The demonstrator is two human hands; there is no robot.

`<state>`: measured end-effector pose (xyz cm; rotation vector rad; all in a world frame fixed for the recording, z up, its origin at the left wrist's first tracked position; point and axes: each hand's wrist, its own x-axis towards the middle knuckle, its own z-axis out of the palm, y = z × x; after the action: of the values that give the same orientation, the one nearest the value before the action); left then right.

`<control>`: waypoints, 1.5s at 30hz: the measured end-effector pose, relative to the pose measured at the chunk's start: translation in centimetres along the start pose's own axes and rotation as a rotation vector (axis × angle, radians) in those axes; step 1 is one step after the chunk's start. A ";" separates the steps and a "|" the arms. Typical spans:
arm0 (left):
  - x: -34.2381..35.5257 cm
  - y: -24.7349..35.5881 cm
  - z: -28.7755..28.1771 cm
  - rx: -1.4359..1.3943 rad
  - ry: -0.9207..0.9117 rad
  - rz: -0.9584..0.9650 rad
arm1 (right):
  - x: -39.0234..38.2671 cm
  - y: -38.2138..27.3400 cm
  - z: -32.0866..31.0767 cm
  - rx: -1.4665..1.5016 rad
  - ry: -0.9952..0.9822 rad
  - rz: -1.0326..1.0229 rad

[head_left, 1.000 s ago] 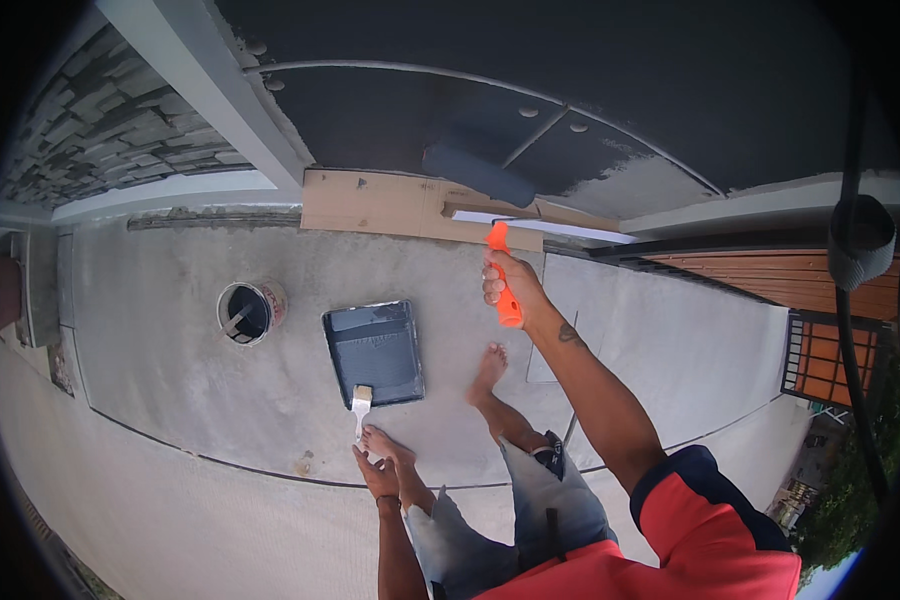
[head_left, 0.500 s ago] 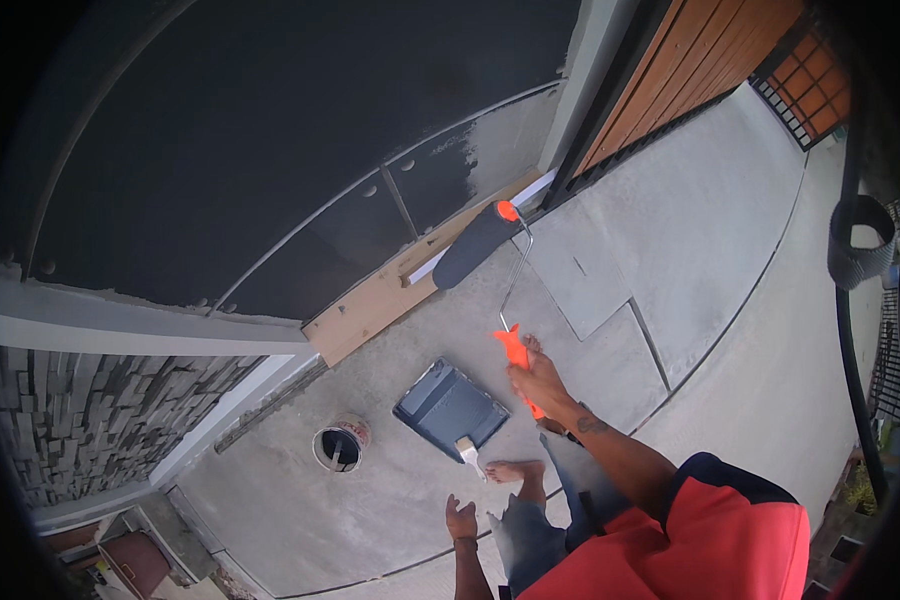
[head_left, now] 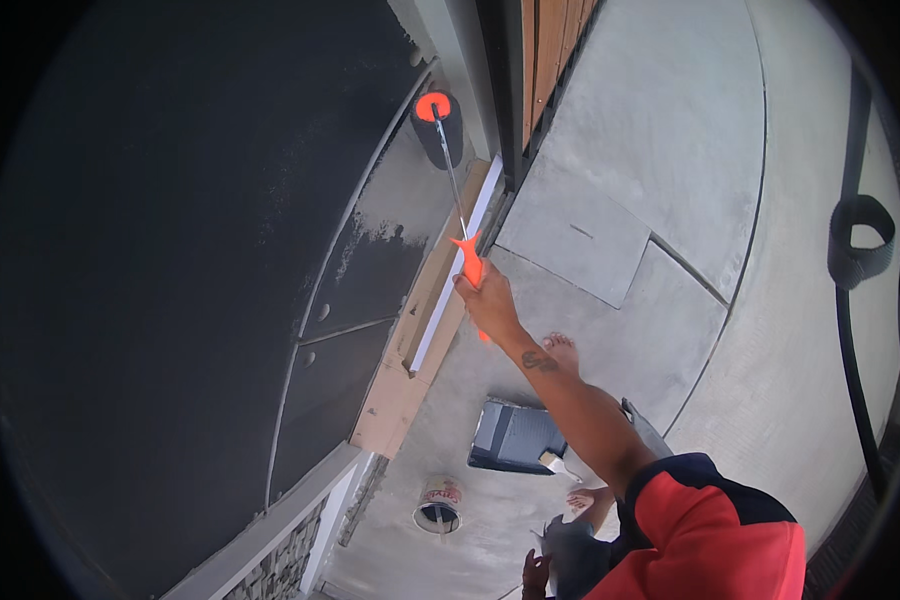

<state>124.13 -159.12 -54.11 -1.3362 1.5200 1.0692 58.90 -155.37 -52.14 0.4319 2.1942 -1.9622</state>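
My right hand (head_left: 485, 298) grips the orange handle of a paint roller (head_left: 438, 128). Its dark, paint-loaded sleeve presses against the large dark grey gate panel (head_left: 220, 250), at the panel's edge where a lighter unpainted patch (head_left: 390, 215) remains. My right arm in a red sleeve reaches up from the lower right. My left hand (head_left: 535, 573) hangs low at the bottom edge, fingers loose, holding nothing I can see. A grey paint tray (head_left: 515, 435) lies on the concrete by my bare feet, with a small brush (head_left: 560, 463) resting on its rim.
An open paint can (head_left: 438, 505) stands on the concrete near the tray. Cardboard and a white strip (head_left: 440, 300) line the foot of the gate. A stone-clad wall (head_left: 280, 570) is at the lower left, wooden slats (head_left: 550, 50) at the top, a black hose (head_left: 860, 300) at the right.
The view has swung round. My right hand has carried the roller from the cardboard edge up onto the gate's unpainted corner. My left hand stays low by my leg.
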 end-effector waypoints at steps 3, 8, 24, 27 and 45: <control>0.7 2.2 -0.8 0.312 0.078 0.121 | 3.8 1.4 2.0 -0.030 0.047 -0.055; 1.6 3.0 -2.2 0.572 -0.002 0.013 | -0.6 1.5 9.2 -0.034 -0.001 0.030; 0.3 0.8 -13.1 0.403 0.123 -0.093 | -3.8 1.1 7.3 -0.089 -0.125 0.077; -0.2 1.6 -12.5 0.408 0.126 -0.108 | -0.2 -0.5 4.2 -0.038 -0.124 0.077; 1.4 1.9 -13.3 0.473 0.099 -0.061 | -9.6 1.3 3.0 -0.144 -0.244 0.139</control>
<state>121.53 -172.04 -51.38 -1.1037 1.6637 0.5601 68.17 -159.24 -50.78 0.2968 2.0740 -1.6760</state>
